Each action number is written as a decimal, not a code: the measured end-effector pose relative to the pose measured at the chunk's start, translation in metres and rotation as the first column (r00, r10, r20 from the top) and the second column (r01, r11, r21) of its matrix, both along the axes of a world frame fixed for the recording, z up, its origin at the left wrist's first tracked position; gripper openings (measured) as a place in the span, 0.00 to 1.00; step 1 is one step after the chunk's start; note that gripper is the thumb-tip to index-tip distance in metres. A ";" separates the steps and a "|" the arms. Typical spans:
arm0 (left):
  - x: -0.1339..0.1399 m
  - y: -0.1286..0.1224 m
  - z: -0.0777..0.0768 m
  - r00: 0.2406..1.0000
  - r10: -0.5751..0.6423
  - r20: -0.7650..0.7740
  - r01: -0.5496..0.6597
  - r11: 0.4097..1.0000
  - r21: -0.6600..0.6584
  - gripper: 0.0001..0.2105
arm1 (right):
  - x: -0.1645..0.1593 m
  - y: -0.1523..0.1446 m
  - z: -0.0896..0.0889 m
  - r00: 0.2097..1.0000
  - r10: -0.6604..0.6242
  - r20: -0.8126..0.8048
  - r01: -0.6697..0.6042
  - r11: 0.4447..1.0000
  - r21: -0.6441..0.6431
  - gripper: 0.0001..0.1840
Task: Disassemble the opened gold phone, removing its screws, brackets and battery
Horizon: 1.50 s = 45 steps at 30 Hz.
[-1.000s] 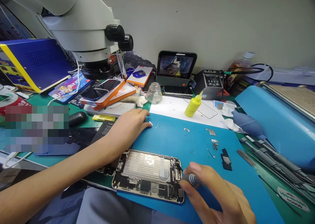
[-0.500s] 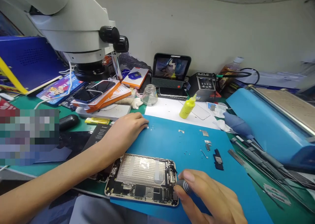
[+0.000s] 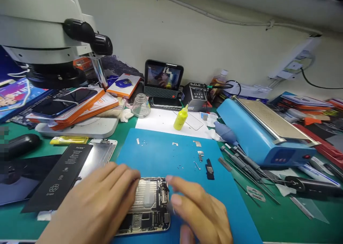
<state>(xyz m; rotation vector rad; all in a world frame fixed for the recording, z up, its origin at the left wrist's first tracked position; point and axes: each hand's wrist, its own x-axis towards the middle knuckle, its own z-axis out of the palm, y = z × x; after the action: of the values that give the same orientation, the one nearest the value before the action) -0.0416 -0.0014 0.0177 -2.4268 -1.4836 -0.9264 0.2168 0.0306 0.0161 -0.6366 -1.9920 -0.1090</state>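
An opened phone housing [image 3: 146,197] lies on the blue mat [image 3: 158,154], its board and bare battery bay facing up. Over its left part is my left hand [image 3: 104,197], back of the hand toward me, fingers bent down; blur and the hand itself hide the fingertips. At the housing's right end, my right hand [image 3: 198,208] has its fingers curled round a grey screwdriver [image 3: 172,207], mostly hidden and blurred. Tiny screws and metal brackets [image 3: 197,144] are laid out farther back on the mat, with a black speaker-like part [image 3: 209,169] at the right.
At left lie a black battery [image 3: 63,172], a screen panel [image 3: 103,151] and a yellow lighter-like item [image 3: 69,140]. A microscope [image 3: 56,58] overhangs the back left. Behind the mat stand a yellow bottle [image 3: 180,118] and a glass jar [image 3: 141,106]. Tweezers [image 3: 245,165] and a blue heating plate machine [image 3: 257,133] are at right.
My left hand has come from the mat's back left corner to the phone housing, leaving a small light piece there. The view has swung right. My right hand stays by the housing's right end.
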 end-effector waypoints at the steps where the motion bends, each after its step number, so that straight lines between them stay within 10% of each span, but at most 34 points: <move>1: 0.002 -0.004 -0.001 1.000 -0.030 -0.004 0.030 1.000 0.002 0.12 | 0.002 0.001 -0.001 1.000 -0.005 -0.001 0.005 1.000 -0.014 0.12; 10: 0.017 -0.024 -0.002 0.997 -0.069 0.039 0.071 0.997 -0.044 0.10 | 0.006 -0.014 0.003 1.000 -0.015 0.004 0.015 0.974 -0.228 0.32; 23: 0.042 -0.009 -0.001 0.985 -0.130 0.115 0.150 0.970 -0.193 0.10 | 0.012 -0.018 -0.012 0.973 -0.080 -0.216 -0.051 0.840 -0.540 0.31; 36: 0.035 -0.023 0.011 0.986 -0.065 0.150 0.097 0.973 -0.212 0.08 | 0.021 -0.018 -0.024 0.992 -0.056 -0.115 -0.002 0.893 -0.449 0.41; 45: 0.038 -0.033 -0.005 0.990 -0.016 0.143 0.021 0.999 -0.035 0.10 | 0.010 -0.020 -0.006 0.984 -0.094 -0.155 0.010 0.882 -0.471 0.28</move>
<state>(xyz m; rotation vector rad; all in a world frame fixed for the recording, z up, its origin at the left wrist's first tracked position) -0.0037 -0.0348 0.0130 -2.4499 -1.5395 -1.1075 0.2270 0.0110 0.0106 -0.9740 -1.8372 0.3995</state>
